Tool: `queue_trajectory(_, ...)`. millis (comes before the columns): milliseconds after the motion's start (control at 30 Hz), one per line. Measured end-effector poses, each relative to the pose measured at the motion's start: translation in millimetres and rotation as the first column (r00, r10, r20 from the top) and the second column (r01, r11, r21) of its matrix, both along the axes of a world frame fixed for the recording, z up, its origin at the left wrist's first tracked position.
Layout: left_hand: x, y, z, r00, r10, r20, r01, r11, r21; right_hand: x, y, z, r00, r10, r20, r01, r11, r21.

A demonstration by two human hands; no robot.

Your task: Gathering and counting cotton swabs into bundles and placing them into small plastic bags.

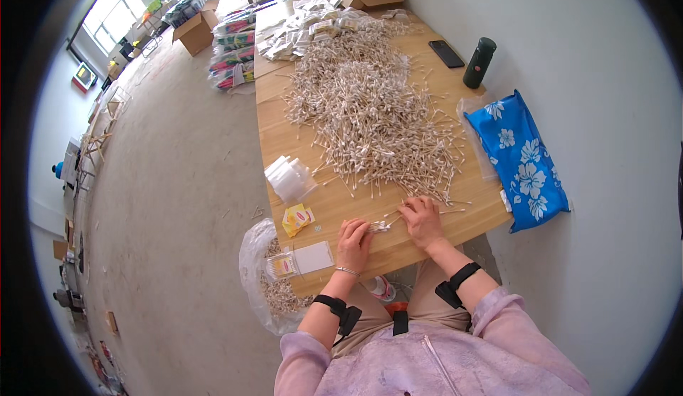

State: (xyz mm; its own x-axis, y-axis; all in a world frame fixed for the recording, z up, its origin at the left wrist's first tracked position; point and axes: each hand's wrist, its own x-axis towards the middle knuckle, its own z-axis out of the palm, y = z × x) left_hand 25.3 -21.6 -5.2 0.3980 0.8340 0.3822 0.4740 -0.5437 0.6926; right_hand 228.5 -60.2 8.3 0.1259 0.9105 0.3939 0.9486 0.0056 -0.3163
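A big heap of cotton swabs (pixel 370 104) with white tips and pale sticks covers the middle of the wooden table. At the table's near edge my left hand (pixel 353 243) is closed around a small bundle of cotton swabs (pixel 379 226), their white tips pointing right. Just right of it, at the heap's near fringe, my right hand (pixel 422 220) has its fingers curled and pinched on a few swabs; the fingers partly hide them. Left of my left hand lie a white card (pixel 314 257) and a clear packet with a yellow label (pixel 282 265).
Clear plastic bags (pixel 289 178) and yellow cards (pixel 297 219) lie at the table's left edge. A plastic sack of swabs (pixel 279 298) hangs below. On the right are a blue flowered pack (pixel 525 165), a dark bottle (pixel 479 63) and a phone (pixel 446 53). Filled packets (pixel 306 30) lie farther back.
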Motion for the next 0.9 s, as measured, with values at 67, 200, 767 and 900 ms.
queue_trajectory(67, 0, 1, 0, 1.0, 0.001, 0.014, -0.001, 1.0, 0.004, 1, 1, -2, 0.999, 0.039, 0.001, -0.039, 0.999, -0.022)
queue_trajectory(200, -1, 1, -1, 0.998, 0.022, 0.055, -0.022, 1.0, 0.002, 6, 9, -2, 1.0, 0.02, -0.005, -0.02, 1.0, -0.007)
queue_trajectory(767, -3, 0, -3, 0.993, 0.098, 0.059, -0.094, 0.993, -0.077, -63, 19, -10, 0.957, 0.07, -0.282, -0.065, 0.998, 0.024)
queue_trajectory(900, -7, 1, -3, 0.996, 0.075, 0.052, -0.072, 0.995, -0.062, -56, 10, -13, 0.834, -0.012, -0.552, 0.053, 0.997, 0.058)
